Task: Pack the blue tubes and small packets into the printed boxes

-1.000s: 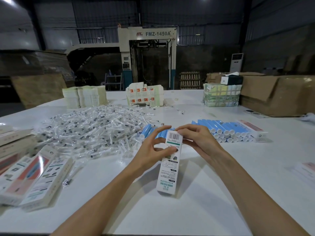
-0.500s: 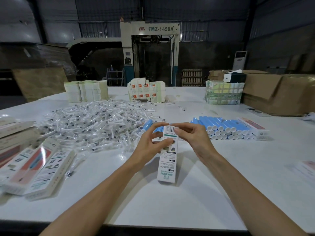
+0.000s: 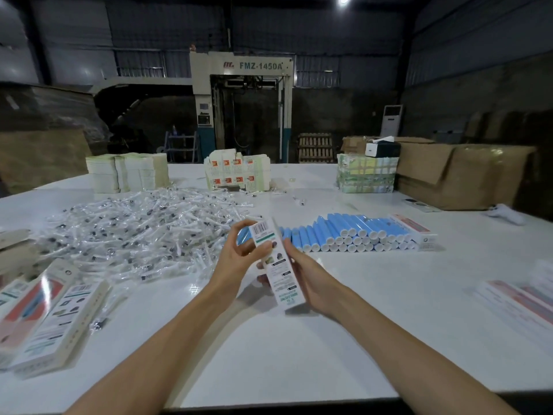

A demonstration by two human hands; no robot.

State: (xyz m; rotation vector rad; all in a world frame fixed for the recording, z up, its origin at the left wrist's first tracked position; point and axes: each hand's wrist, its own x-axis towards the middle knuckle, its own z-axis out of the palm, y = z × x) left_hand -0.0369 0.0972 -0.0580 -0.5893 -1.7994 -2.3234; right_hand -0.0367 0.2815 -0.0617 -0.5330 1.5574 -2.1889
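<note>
Head view: left hand (image 3: 236, 259) and right hand (image 3: 311, 283) both grip one printed box (image 3: 278, 265) over the surface (image 3: 299, 360).
Left hand is half-closed, thumb and fingertips pinching the barcode end. Right hand is curled under and along the lower half, clamping it. Box is tilted, top leaning to 11 o'clock; can't tell if the end flap is tucked. Looks like the close/check step: keep the right hand as the clamp, push the flap in square with the left thumb, don't crush the walls. Blue tubes (image 3: 353, 235) are stacked in a row at 2 o'clock, white ends facing the person. Small packets (image 3: 134, 235) are heaped at 10 o'clock. More printed boxes, the flat-lying boxes (image 3: 51, 319), sit at 8 o'clock.
</note>
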